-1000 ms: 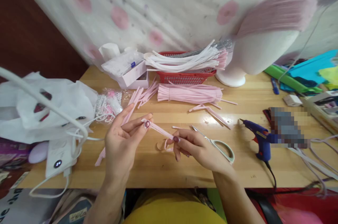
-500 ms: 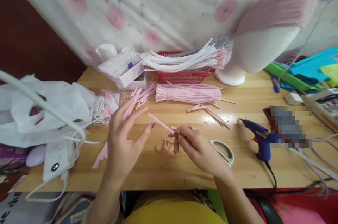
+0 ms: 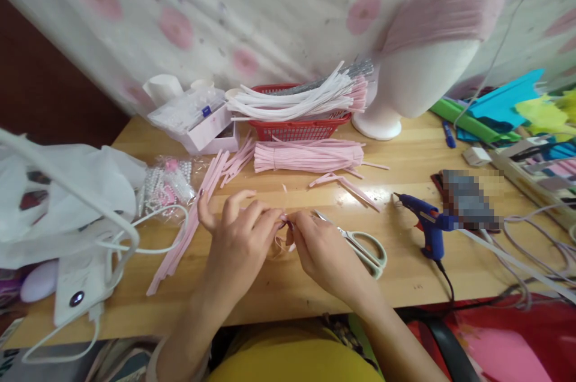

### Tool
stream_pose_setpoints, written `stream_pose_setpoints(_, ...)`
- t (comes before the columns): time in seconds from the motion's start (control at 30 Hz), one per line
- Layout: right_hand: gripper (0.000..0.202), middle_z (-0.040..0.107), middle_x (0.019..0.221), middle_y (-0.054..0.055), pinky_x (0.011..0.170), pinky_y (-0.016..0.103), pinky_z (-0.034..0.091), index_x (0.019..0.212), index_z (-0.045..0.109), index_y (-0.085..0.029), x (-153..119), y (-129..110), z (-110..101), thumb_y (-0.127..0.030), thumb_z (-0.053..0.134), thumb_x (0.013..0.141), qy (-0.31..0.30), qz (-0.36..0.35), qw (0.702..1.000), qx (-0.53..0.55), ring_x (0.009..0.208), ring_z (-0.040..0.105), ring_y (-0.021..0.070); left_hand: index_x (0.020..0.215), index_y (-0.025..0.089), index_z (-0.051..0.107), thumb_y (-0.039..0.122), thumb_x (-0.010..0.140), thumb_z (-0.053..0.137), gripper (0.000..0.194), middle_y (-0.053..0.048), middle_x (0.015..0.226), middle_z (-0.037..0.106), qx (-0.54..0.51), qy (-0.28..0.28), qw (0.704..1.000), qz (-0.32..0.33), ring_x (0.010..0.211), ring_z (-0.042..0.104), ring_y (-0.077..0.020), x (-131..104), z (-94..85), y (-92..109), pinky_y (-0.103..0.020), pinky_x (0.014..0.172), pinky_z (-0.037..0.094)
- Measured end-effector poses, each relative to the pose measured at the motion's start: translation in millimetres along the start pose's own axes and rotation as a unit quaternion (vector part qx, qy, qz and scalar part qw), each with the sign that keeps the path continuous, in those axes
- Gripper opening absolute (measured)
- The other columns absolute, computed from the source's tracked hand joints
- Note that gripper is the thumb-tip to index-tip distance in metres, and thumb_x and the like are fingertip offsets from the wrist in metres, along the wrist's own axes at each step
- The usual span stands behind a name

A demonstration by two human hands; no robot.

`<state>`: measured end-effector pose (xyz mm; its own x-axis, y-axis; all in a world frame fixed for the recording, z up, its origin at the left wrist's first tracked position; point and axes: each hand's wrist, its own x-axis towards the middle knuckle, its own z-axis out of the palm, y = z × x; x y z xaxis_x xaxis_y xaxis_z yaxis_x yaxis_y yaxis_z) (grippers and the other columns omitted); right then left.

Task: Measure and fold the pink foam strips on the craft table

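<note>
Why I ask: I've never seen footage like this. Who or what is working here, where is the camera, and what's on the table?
There is no robot, just a person's bare left hand and right hand. Every picture comes from one camera worn on the person's head, looking forward and down. The fingertips meet above the wooden table, but they hide too much to tell what they hold. Scissors lie beside the right hand, with a blue glue gun farther right. Behind the hands lie a bundle of pink pipe cleaners and a red basket topped with mostly white ones. Bagged pearl beads are at left; a white mannequin head stands at back right.
</note>
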<state>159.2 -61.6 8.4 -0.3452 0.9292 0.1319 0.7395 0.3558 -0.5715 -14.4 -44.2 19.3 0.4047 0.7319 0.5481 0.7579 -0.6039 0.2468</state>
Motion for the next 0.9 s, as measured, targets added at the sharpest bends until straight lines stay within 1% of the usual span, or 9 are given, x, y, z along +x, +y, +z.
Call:
stream_pose_setpoints(0.1, 0.018, 0.068, 0.076, 0.008, 0.062, 0.030, 0.041, 0.096, 0.054, -0.015, 1.4, -1.3, 0.6, -0.004, 0.039, 0.094, 0.010, -0.006, 1.000, -0.011, 0.069, 0.064, 0.0225, 0.094, 0.025, 0.070, 0.016, 0.094, 0.059, 0.014, 0.001, 0.084, 0.077, 0.021, 0.001, 1.000, -0.005, 0.108, 0.060, -0.0298, 2.2, -1.0, 6.0, -0.066, 0.112, 0.005)
stream_pose_setpoints(0.17, 0.019, 0.068, 0.077, 0.007, 0.063, 0.030, 0.042, 0.099, 0.053, -0.015, 1.1, -1.2, 0.7, -0.004, 0.039, 0.094, 0.012, -0.007, 1.000, -0.002, 0.070, 0.065, 0.0221, 0.090, 0.025, 0.069, 0.014, 0.094, 0.060, 0.016, 0.003, 0.080, 0.076, 0.021, 0.014, 1.000, -0.008, 0.106, 0.062, -0.0292, 2.7, -1.1, 8.2, -0.065, 0.112, 0.003)
stream_pose_setpoints(0.27, 0.018, 0.068, 0.078, 0.006, 0.064, 0.029, 0.043, 0.099, 0.052, -0.016, -1.3, 0.0, 0.7, -0.004, 0.038, 0.095, 0.013, -0.009, 1.000, 0.015, 0.071, 0.065, 0.0217, 0.085, 0.024, 0.069, 0.013, 0.091, 0.063, 0.014, 0.004, 0.076, 0.076, 0.020, 0.032, 0.999, -0.017, 0.104, 0.065, -0.0293, 2.7, -1.1, 10.0, -0.065, 0.112, 0.005)
stream_pose_setpoints(0.4, 0.017, 0.069, 0.079, 0.006, 0.064, 0.029, 0.042, 0.095, 0.051, -0.017, -4.5, 0.3, 0.5, -0.007, 0.037, 0.096, 0.004, 0.002, 0.999, 0.043, 0.072, 0.064, 0.0210, 0.083, 0.024, 0.069, 0.011, 0.088, 0.064, 0.015, 0.005, 0.076, 0.076, 0.011, 0.036, 0.999, -0.018, 0.104, 0.066, -0.0306, 1.9, -1.0, 12.4, -0.066, 0.111, 0.007)
stream_pose_setpoints(0.53, 0.018, 0.067, 0.075, 0.005, 0.062, 0.028, 0.041, 0.090, 0.050, -0.018, -4.0, -2.7, -0.5, -0.011, 0.036, 0.098, 0.009, 0.010, 0.999, 0.052, 0.068, 0.063, 0.0198, 0.082, 0.025, 0.067, 0.010, 0.088, 0.063, 0.017, 0.005, 0.075, 0.076, 0.011, 0.045, 0.999, -0.015, 0.103, 0.067, -0.0307, 1.4, -2.2, 13.8, -0.066, 0.112, 0.007)
stream_pose_setpoints(0.7, 0.019, 0.064, 0.070, 0.004, 0.059, 0.027, 0.040, 0.086, 0.050, -0.019, -2.5, -7.5, -1.4, -0.013, 0.036, 0.097, 0.024, 0.018, 0.998, 0.060, 0.063, 0.062, 0.0191, 0.080, 0.024, 0.066, 0.012, 0.088, 0.062, 0.015, 0.003, 0.073, 0.074, 0.001, 0.031, 0.999, -0.011, 0.102, 0.068, -0.0304, 0.5, -6.0, 15.2, -0.068, 0.114, 0.005)
stream_pose_setpoints(0.8, 0.019, 0.065, 0.071, 0.004, 0.060, 0.028, 0.043, 0.086, 0.050, -0.019, -3.7, -8.7, 0.8, -0.014, 0.036, 0.097, 0.048, 0.016, 0.997, 0.065, 0.064, 0.062, 0.0190, 0.078, 0.022, 0.065, 0.012, 0.088, 0.062, 0.015, 0.002, 0.072, 0.073, -0.002, 0.044, 0.999, -0.008, 0.099, 0.069, -0.0295, -1.0, -7.4, 18.5, -0.070, 0.113, 0.008)
stream_pose_setpoints(0.9, 0.019, 0.067, 0.074, 0.006, 0.061, 0.029, 0.044, 0.093, 0.054, -0.018, -6.2, -8.7, 6.0, -0.013, 0.036, 0.098, 0.102, -0.005, 0.993, 0.061, 0.066, 0.064, 0.0197, 0.078, 0.020, 0.064, 0.009, 0.087, 0.062, 0.014, 0.001, 0.071, 0.072, 0.002, 0.066, 0.998, 0.006, 0.094, 0.071, -0.0272, -1.8, -8.3, 24.7, -0.068, 0.115, 0.009)
